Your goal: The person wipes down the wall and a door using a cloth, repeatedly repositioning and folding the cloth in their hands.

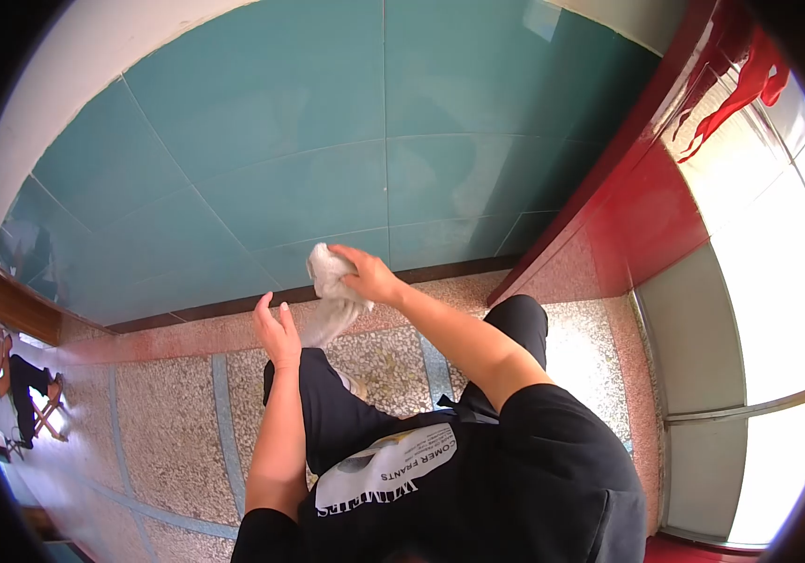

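In my right hand (371,277) is a white cloth (331,271), bunched between the fingers. Its loose end hangs down, smeared by motion, over the speckled floor. To the left, my left hand (277,330) is held up with fingers stretched out and nothing in it, apart from the cloth. Both hands are in front of my knees, before a wall of teal tiles (290,159). Whether the cloth touches the tiles I cannot tell.
A red door frame (599,178) rises on the right, with red ribbon (740,98) by it and a bright opening beyond. At the far left a person (22,389) sits on a folding stool (49,418). Dark skirting (234,302) runs along the wall's foot.
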### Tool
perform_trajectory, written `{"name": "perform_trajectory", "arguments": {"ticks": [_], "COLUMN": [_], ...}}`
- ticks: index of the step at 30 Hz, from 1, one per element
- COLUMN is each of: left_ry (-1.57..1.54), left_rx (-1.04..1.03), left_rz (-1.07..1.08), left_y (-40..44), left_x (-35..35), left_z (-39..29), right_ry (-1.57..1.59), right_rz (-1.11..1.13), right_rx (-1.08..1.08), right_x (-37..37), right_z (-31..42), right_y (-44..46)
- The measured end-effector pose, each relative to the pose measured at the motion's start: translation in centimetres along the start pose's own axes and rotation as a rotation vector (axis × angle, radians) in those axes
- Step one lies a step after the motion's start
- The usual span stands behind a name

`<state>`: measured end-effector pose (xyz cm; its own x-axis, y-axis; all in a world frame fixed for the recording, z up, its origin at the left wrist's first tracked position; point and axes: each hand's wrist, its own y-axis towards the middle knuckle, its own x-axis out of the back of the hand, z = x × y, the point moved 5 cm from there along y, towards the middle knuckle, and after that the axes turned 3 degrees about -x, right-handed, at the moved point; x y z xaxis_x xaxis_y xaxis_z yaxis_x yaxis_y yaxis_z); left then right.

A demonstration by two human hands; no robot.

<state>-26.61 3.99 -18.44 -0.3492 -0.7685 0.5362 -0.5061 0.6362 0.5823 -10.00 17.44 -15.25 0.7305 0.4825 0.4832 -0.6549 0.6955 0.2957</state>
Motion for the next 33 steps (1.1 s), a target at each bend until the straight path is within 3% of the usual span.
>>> {"name": "perform_trajectory", "arguments": {"ticks": [2, 4, 7, 8, 10, 12, 14, 18, 20, 24, 25, 26, 28, 29, 30, 33], "left_ry": [0.004, -0.371, -0.696, -0.720, -0.603, -0.682, -0.631, -0.619, -0.800, -1.095, -1.104, -1.057, -1.029, -1.068, -1.106, -1.031], "left_rx": [-0.015, 0.155, 0.132, 0.175, 0.201, 0.345, 0.281, 0.143, 0.252, 0.321, 0.306, 0.293, 0.293, 0.313, 0.333, 0.257], "left_rz": [0.018, 0.242, 0.376, 0.470, 0.348, 0.340, 0.430, 0.525, 0.574, 0.644, 0.650, 0.645, 0.600, 0.537, 0.473, 0.413], "left_y": [-0.3, -0.8, -3.5, -4.7, -6.9, -8.4, -9.0, -8.8, -9.1, -7.5, -7.3, -7.0, -6.3, -5.9, -5.5, -4.5], "left_x": [0.1, -1.0, -2.5, -3.5, -4.4, -4.9, -4.8, -4.1, -5.1, -4.2, -4.3, -4.4, -4.7, -4.4, -4.0, -3.8], "left_z": [-0.3, -0.9, -4.5, -4.9, -5.2, -5.1, -6.4, -9.6, -9.3, -11.8, -11.8, -11.6, -12.1, -12.9, -13.9, -16.0], "right_ry": [0.058, 0.166, 0.204, 0.182, 0.394, 0.520, 0.669, 0.537, 0.398, 0.563, 0.480, 0.468, 0.243, 0.231, 0.221, 0.338], "right_rz": [0.053, 0.027, 0.071, 0.087, 0.195, 0.240, 0.331, 0.303, 0.184, 0.186, 0.032, 0.023, -0.406, -0.552, -0.562, -0.161], "right_rx": [-0.051, -0.069, -0.142, -0.132, -0.215, -0.185, -0.281, -0.205, -0.049, -0.172, -0.160, -0.151, -0.349, -0.261, -0.244, -0.136], "right_x": [-0.5, -0.9, -1.2, -1.5, -1.0, -0.6, -0.3, 2.0, 3.9, 5.7, 6.4, 6.3, 8.1, 8.7, 9.1, 8.8], "right_z": [0.5, 0.6, 0.5, -0.1, 0.7, -0.9, -2.3, -2.6, -1.6, 0.8, 1.1, 0.9, -1.1, -1.2, -0.9, 1.9], "right_y": [-2.1, -4.1, -6.7, -7.6, -9.6, -10.8, -11.9, -12.7, -12.9, -13.4, -13.5, -13.6, -14.2, -14.5, -14.8, -14.8]}}
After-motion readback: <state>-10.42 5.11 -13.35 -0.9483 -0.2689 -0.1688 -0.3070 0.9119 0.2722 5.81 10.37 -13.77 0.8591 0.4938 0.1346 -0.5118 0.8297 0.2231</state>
